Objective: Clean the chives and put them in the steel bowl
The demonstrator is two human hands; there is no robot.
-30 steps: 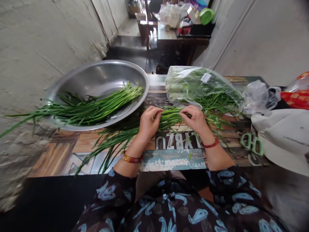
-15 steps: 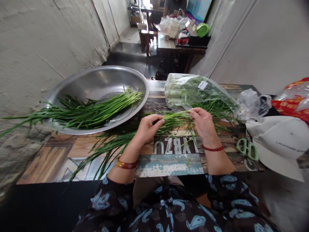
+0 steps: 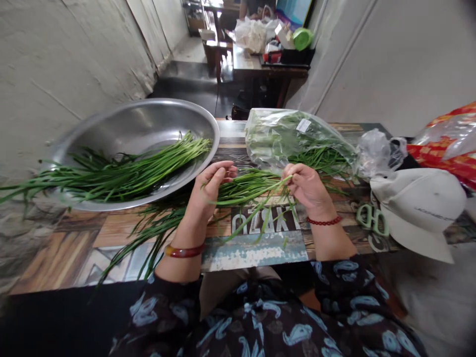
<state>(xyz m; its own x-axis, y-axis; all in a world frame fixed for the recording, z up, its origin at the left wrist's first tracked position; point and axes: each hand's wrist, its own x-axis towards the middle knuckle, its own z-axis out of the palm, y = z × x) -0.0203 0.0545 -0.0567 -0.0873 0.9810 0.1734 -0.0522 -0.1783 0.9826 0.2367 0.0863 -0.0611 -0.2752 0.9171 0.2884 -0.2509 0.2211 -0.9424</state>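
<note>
My right hand [image 3: 305,184] pinches the pale ends of a few garlic chives [image 3: 256,194], whose green leaves stretch left and droop over the table. My left hand [image 3: 213,187] is at the left of these stalks, fingers stretched out and thumb raised, with no firm grip visible. Beneath both hands lies a loose pile of garlic chives [image 3: 163,223], its leaves trailing toward the table's front left edge. A big metal basin [image 3: 148,114] at the left holds a bunch of chives, their tips hanging over its rim. Behind my right hand rests a clear plastic bag [image 3: 273,131] with more chives.
Green-handled scissors [image 3: 372,219] lie on the patterned table [image 3: 256,250] beside a white cap [image 3: 420,203]. A crumpled clear bag [image 3: 377,151] and a red package [image 3: 446,144] are at the right. Farther back, a second table [image 3: 241,64] carries bags, and a person sits beyond it.
My left hand has moved left, away from the pile, and its fingers have opened out. My right hand still pinches stalks, now apart from the pile and drooping. The view has shifted slightly right.
</note>
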